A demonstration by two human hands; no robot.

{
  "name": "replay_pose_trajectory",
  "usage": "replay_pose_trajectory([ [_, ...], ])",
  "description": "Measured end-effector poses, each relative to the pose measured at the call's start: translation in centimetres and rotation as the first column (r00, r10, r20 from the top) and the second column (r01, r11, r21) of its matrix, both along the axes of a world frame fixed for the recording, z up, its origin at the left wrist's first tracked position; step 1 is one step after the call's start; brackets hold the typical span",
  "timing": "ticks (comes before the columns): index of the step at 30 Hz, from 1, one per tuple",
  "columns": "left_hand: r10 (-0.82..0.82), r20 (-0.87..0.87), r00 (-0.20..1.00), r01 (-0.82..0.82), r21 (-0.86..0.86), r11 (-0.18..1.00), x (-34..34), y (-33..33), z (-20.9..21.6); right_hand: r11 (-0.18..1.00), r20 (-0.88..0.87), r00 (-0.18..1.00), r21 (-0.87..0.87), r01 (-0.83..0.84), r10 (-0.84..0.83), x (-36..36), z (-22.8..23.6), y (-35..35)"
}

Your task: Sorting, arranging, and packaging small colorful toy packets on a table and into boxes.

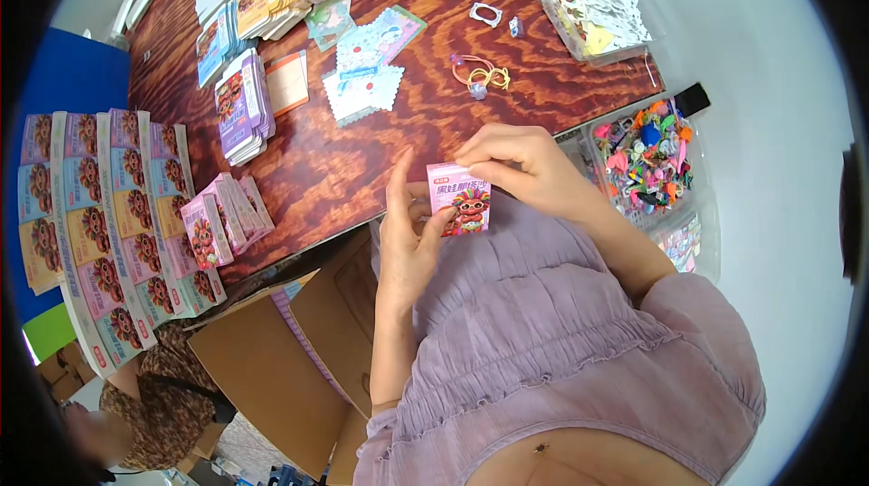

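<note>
A small pink box (470, 204) with a cartoon figure on its front is held upright at the near edge of the table. My left hand (409, 246) grips it from the left side, with the thumb across its front. At the box's top right corner, the closed fingers of my right hand (523, 165) pinch the upper edge; the fingertips partly hide the top. Beyond my hands on the table lie hair ties (480, 77), a white frame-shaped piece (486, 14) and a small trinket (516, 27).
Stacks of flat boxes (240, 110) and scalloped cards (364, 92) cover the table's left part. Rows of display boxes (109, 214) stand far left. Bins of colourful trinkets (644, 156) and white pieces (597, 20) are at right. Below left are an open carton (262, 368) and another person (167, 395).
</note>
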State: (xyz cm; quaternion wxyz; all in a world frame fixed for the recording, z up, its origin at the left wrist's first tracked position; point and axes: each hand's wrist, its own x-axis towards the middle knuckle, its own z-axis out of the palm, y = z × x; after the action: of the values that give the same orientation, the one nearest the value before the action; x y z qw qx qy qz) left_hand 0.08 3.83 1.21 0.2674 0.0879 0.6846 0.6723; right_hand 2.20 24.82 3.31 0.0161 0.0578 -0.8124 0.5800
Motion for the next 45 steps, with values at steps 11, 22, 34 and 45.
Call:
replay_pose_trajectory([
  [11,-0.096,-0.076,0.992,0.100,0.050,0.994,-0.9,0.4,1.2,0.823,0.174,0.975,-0.527,0.210,-0.138,1.9,-1.5,-1.7],
  [22,-0.060,-0.253,0.966,0.050,-0.048,0.998,-0.5,0.3,0.5,0.865,0.124,0.978,-0.458,0.207,-0.168,2.1,-0.9,-1.0],
  [34,-0.062,-0.237,0.969,0.064,0.002,0.998,-0.5,0.1,0.1,0.818,0.189,0.971,-0.530,0.225,-0.144,2.5,-0.3,-1.9],
  [45,-0.071,-0.161,0.984,0.082,0.062,0.995,-0.3,0.3,0.7,0.989,-0.150,0.979,-0.058,0.133,-0.141,2.4,-0.7,-1.1],
])
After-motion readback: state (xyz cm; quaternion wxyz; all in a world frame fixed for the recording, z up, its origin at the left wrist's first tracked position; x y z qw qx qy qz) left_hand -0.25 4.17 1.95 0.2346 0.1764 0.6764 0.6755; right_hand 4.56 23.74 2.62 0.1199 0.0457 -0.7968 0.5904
